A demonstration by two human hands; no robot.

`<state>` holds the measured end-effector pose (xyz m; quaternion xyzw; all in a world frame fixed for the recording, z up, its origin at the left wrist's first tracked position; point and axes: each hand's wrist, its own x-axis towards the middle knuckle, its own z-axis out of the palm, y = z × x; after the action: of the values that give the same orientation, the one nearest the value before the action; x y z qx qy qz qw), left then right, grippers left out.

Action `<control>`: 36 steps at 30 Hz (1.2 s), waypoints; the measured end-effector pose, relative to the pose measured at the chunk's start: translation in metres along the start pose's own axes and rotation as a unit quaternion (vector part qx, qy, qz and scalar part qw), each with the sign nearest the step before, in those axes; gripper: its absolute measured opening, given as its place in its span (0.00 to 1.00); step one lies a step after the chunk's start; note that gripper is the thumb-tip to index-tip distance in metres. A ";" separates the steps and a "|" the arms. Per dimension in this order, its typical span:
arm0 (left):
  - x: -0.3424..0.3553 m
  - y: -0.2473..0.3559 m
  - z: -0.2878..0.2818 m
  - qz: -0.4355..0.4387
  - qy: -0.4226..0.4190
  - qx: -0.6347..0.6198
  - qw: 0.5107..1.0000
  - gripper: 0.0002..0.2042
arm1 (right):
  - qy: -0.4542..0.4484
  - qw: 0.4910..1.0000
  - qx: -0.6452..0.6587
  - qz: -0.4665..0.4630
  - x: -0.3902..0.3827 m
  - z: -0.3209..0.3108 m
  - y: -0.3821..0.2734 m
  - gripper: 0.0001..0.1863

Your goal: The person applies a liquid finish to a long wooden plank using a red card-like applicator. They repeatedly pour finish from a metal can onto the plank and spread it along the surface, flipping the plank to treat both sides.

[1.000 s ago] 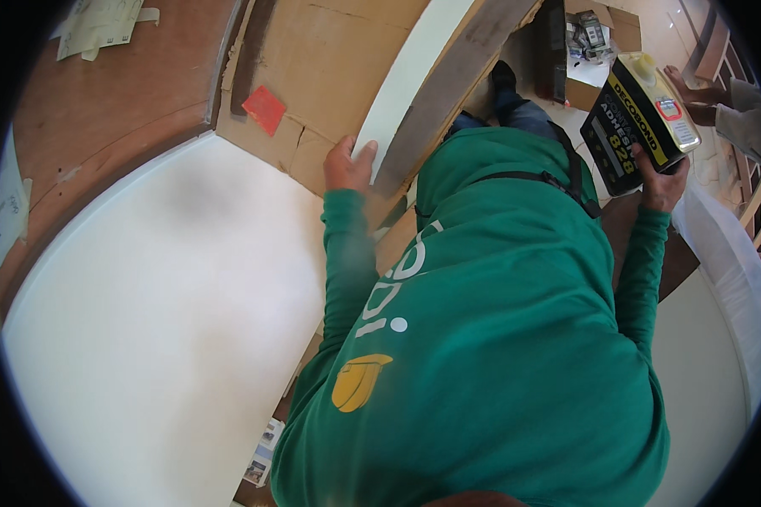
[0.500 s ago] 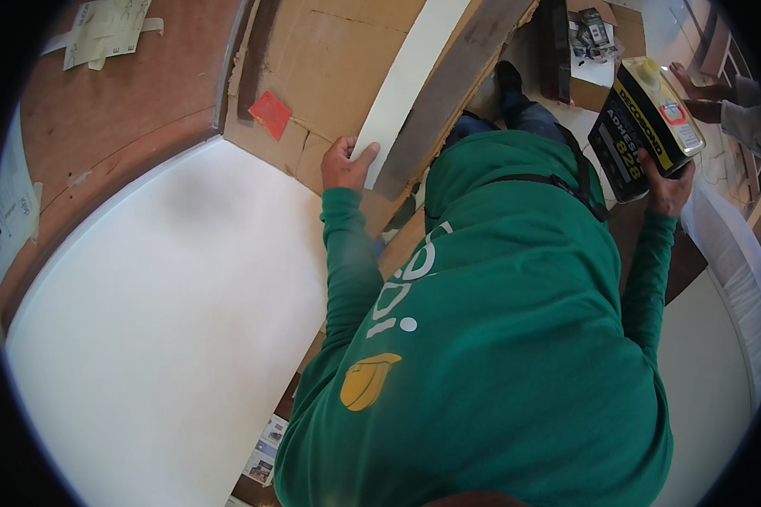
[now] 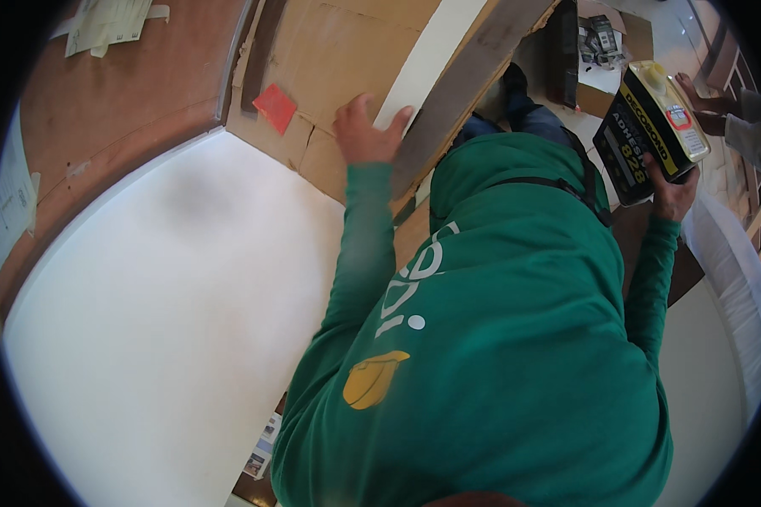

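Over the near end of a long white strip (image 3: 435, 59), my left hand (image 3: 368, 131) has its thumb and fingers spread apart. Whether it touches the strip is hard to tell. The strip lies on a cardboard-covered surface (image 3: 347, 51), alongside a dark grey-brown board (image 3: 486, 63). On the right, my right hand (image 3: 675, 193) grips a black and yellow rectangular adhesive can (image 3: 643, 127) by its lower side, holding it tilted. The can has a pale yellow cap, and some of my fingers are hidden by it.
A red square piece (image 3: 274, 108) lies on the cardboard. A large white panel (image 3: 169, 296) fills the left. An open cardboard box (image 3: 613, 97) with small dark packets stands on the floor. Another person's hand (image 3: 687, 84) and pale sleeve show at the far right.
My left hand has let go of the white strip's end, moved slightly farther away and to the right, and spread its fingers. The can stays in my right hand.
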<state>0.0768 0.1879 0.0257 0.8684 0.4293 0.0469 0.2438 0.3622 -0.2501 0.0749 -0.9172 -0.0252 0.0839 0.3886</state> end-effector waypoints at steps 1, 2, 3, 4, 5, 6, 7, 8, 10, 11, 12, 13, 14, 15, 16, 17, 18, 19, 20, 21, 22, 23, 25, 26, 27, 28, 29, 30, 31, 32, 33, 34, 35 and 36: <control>0.001 0.007 0.008 -0.007 -0.011 0.001 1.000 0.34 | 0.001 1.000 0.006 -0.004 0.000 -0.001 0.003 0.45; 0.001 0.012 0.014 -0.020 -0.023 0.003 1.000 0.33 | -0.003 1.000 0.010 -0.008 0.003 0.000 0.003 0.45; 0.001 0.015 0.017 -0.033 -0.035 0.005 0.999 0.33 | -0.007 1.000 0.014 -0.012 0.005 0.001 0.002 0.44; 0.001 0.017 0.019 -0.027 -0.025 0.012 0.999 0.33 | -0.009 1.000 0.010 -0.011 0.003 0.001 0.001 0.44; 0.001 0.018 0.020 -0.022 -0.014 0.019 0.999 0.32 | -0.011 1.000 0.005 -0.009 0.003 -0.001 0.000 0.44; 0.002 0.019 0.020 -0.016 -0.004 0.025 1.000 0.31 | -0.012 1.000 -0.001 -0.008 0.002 -0.001 -0.001 0.43; 0.006 0.020 0.018 -0.043 -0.037 -0.019 0.998 0.30 | -0.012 1.000 -0.002 -0.007 0.002 -0.001 0.001 0.43; 0.012 0.019 0.015 -0.071 -0.071 -0.063 0.993 0.30 | -0.011 1.000 -0.004 -0.006 0.002 -0.001 0.003 0.43; 0.020 0.018 0.008 -0.097 -0.107 -0.141 0.979 0.27 | -0.011 1.000 0.002 -0.008 0.000 -0.001 0.000 0.44; 0.023 0.017 0.005 -0.097 -0.109 -0.175 0.974 0.26 | -0.011 1.000 0.010 -0.010 0.000 0.000 -0.005 0.44; 0.026 0.017 0.001 -0.098 -0.112 -0.208 0.967 0.24 | -0.011 1.000 0.017 -0.013 -0.001 0.000 -0.008 0.44; 0.028 0.018 -0.002 -0.086 -0.136 -0.248 0.955 0.22 | -0.010 1.000 0.019 -0.005 -0.001 0.000 -0.005 0.45; 0.030 0.020 -0.006 -0.075 -0.160 -0.286 0.942 0.20 | -0.008 1.000 0.021 0.003 0.000 0.001 -0.002 0.47; 0.032 0.023 -0.011 -0.064 -0.184 -0.324 0.926 0.19 | -0.008 1.000 0.024 0.010 0.000 0.001 0.001 0.48; 0.034 0.027 -0.017 -0.070 -0.192 -0.323 0.924 0.18 | -0.006 1.000 0.016 0.013 0.000 0.001 0.003 0.48; 0.036 0.034 -0.024 -0.075 -0.201 -0.321 0.922 0.18 | -0.005 1.000 0.008 0.015 0.000 0.000 0.004 0.48; 0.037 0.037 -0.028 -0.081 -0.208 -0.319 0.921 0.18 | -0.004 1.000 0.001 0.017 0.000 0.000 0.005 0.49; 0.039 0.035 -0.029 -0.085 -0.213 -0.316 0.921 0.17 | -0.005 1.000 -0.005 0.014 0.000 -0.001 0.005 0.47; 0.042 0.033 -0.029 -0.089 -0.217 -0.314 0.920 0.17 | -0.006 1.000 -0.010 0.011 0.000 -0.001 0.004 0.46; 0.043 0.032 -0.029 -0.093 -0.221 -0.310 0.920 0.17 | -0.007 1.000 -0.014 0.008 0.000 -0.001 0.004 0.45; 0.043 0.030 -0.029 -0.090 -0.222 -0.312 0.920 0.17 | -0.006 1.000 -0.014 0.010 0.000 -0.001 0.003 0.45; 0.044 0.029 -0.028 -0.086 -0.222 -0.313 0.919 0.16 | -0.005 1.000 -0.013 0.011 0.001 -0.001 0.001 0.45; 0.043 0.027 -0.027 -0.079 -0.225 -0.310 0.920 0.17 | -0.006 1.000 -0.014 0.009 0.002 -0.001 0.002 0.44; 0.043 0.026 -0.026 -0.076 -0.227 -0.305 0.922 0.18 | -0.007 1.000 -0.015 0.005 0.003 -0.002 0.006 0.44; 0.043 0.025 -0.025 -0.073 -0.229 -0.300 0.923 0.19 | -0.009 1.000 -0.016 0.000 0.005 -0.002 0.008 0.44; 0.044 0.027 -0.027 -0.063 -0.223 -0.291 0.928 0.19 | -0.016 1.000 -0.019 0.009 0.003 -0.001 0.012 0.44; 0.044 0.034 -0.029 -0.051 -0.215 -0.288 0.932 0.19 | -0.018 0.999 -0.026 0.014 0.004 -0.003 0.015 0.44; 0.041 0.037 -0.033 -0.039 -0.208 -0.286 0.935 0.19 | -0.019 0.999 -0.033 0.019 0.003 -0.004 0.018 0.44; 0.037 0.037 -0.032 -0.012 -0.184 -0.351 0.918 0.18 | -0.013 1.000 0.007 0.023 0.003 -0.002 0.023 0.48; 0.032 0.037 -0.035 0.038 -0.164 -0.375 0.912 0.17 | -0.021 0.999 0.030 0.005 0.003 -0.001 0.021 0.49; 0.029 0.035 -0.033 0.045 -0.153 -0.352 0.922 0.15 | -0.020 0.994 0.107 -0.027 0.005 0.002 0.030 0.50; 0.024 0.042 -0.038 0.084 -0.116 -0.223 0.964 0.16 | 0.001 0.999 0.050 -0.015 0.003 0.002 0.018 0.50; 0.019 0.050 -0.040 0.140 -0.086 -0.161 0.973 0.18 | -0.001 1.000 0.018 -0.012 0.002 0.001 0.007 0.49; 0.013 0.059 -0.039 0.188 -0.052 -0.095 0.976 0.19 | 0.002 0.999 0.032 0.002 0.001 0.000 -0.007 0.48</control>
<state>0.1164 0.1822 0.0856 0.9076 0.2388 0.0873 0.3340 0.3634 -0.2451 0.0798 -0.9044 -0.0199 0.0839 0.4180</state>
